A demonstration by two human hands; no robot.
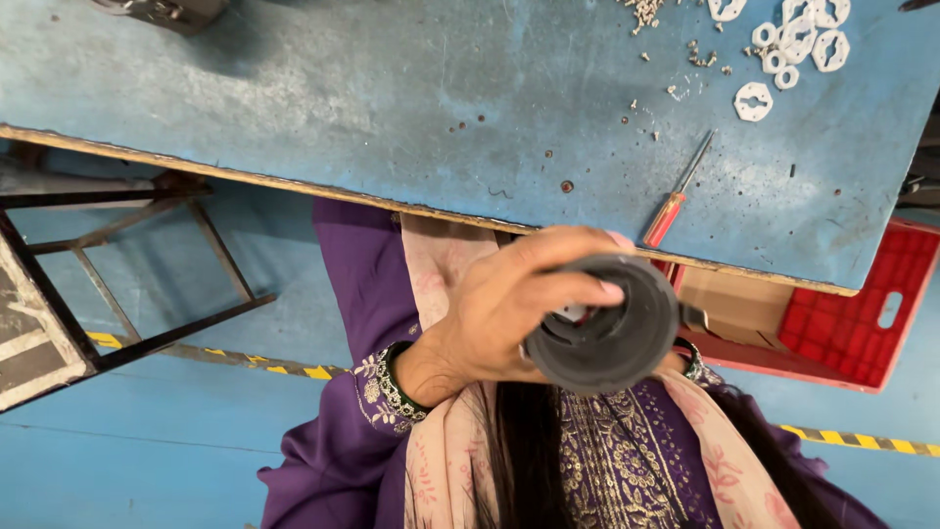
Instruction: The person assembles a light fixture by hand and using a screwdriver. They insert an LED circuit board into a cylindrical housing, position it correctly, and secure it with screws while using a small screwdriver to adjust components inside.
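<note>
My left hand (504, 309) is closed around a dark grey round hollow part (612, 338), held close to my chest below the table edge. Its open end faces the camera, and my fingers curl over its rim. My right hand (688, 360) is almost wholly hidden behind the part. Only a bit of its wrist with a bangle shows, so its grip cannot be told. A purple embroidered sleeve and a pale scarf lie under my hands.
The blue worktable (343, 108) carries a red-handled screwdriver (674, 206), several white plastic rings (795, 44) and scattered small screws (646, 12). A red crate (862, 328) with a cardboard box (734, 306) sits under its right side. A black metal stand (117, 294) stands at the left.
</note>
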